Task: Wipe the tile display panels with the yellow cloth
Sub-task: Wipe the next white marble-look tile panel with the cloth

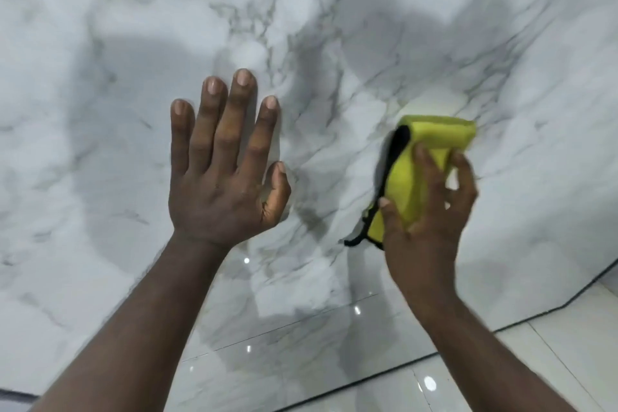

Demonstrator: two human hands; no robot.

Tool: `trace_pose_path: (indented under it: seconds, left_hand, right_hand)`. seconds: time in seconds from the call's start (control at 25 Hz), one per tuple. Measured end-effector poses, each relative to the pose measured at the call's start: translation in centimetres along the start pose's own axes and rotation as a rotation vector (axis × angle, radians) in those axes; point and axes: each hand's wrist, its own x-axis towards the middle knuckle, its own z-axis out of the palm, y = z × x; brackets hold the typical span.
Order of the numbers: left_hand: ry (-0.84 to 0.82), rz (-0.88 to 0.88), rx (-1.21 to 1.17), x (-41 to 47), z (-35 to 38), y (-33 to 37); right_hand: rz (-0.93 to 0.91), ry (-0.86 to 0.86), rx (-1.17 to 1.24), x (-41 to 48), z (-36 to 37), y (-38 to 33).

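A large white marble-patterned tile display panel [301,27] with grey veins fills most of the view. My left hand [224,174] lies flat against it with straight, spread fingers. To the right, my right hand [431,214] grips the folded yellow cloth [411,170], which has a black edge trim, and holds it against the panel. The cloth's top fold sticks out above my fingers; its lower part is hidden behind my palm.
A glossy white tiled floor [551,328] shows at the lower right, with dark grout lines and bright light reflections. The panel's dark lower edge [394,375] runs diagonally across the bottom. Shadows of my hands fall on the panel.
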Motion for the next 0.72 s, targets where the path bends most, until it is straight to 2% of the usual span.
trace_pose_path:
  seconds: [0.08,0.16,0.24,0.28,0.36,0.52,0.6,0.68,0.72]
  left_hand:
    - [0.005,-0.002,-0.010,0.2,0.1,0.2]
    - [0.002,-0.004,-0.011,0.3,0.1,0.2]
    - [-0.012,-0.004,-0.009,0.2,-0.1,0.1]
    - [-0.015,-0.002,-0.020,0.2,-0.2,0.0]
    - [-0.028,-0.009,-0.057,0.2,-0.4,-0.1]
    - [-0.063,0.010,-0.211,0.5,-1.5,-0.7]
    - [-0.018,0.025,-0.272,-1.2,-3.0,-2.7]
    - [0.016,-0.018,-0.252,-4.7,-4.6,-6.0]
    - [0.002,-0.049,-0.234,-6.7,-5.6,-8.3]
  right_hand:
    - [0.055,0.089,0.028,2.5,-0.3,-0.8]
    - [-0.064,0.100,-0.045,3.3,0.2,-3.1]
    - [-0.261,-0.009,-0.131,1.3,1.2,-4.2]
    - [-0.293,-0.082,-0.147,-0.3,1.7,-3.9]
    - [-0.222,-0.155,-0.100,-2.3,1.5,-2.8]
    - [-0.024,0.075,0.007,1.5,0.9,-4.7]
    - [-0.101,0.101,-0.050,1.3,2.1,-8.2]
    - [-0.245,-0.009,-0.110,-2.6,4.2,-9.7]
    - [-0.257,-0.080,-0.100,-5.1,5.0,-10.2]
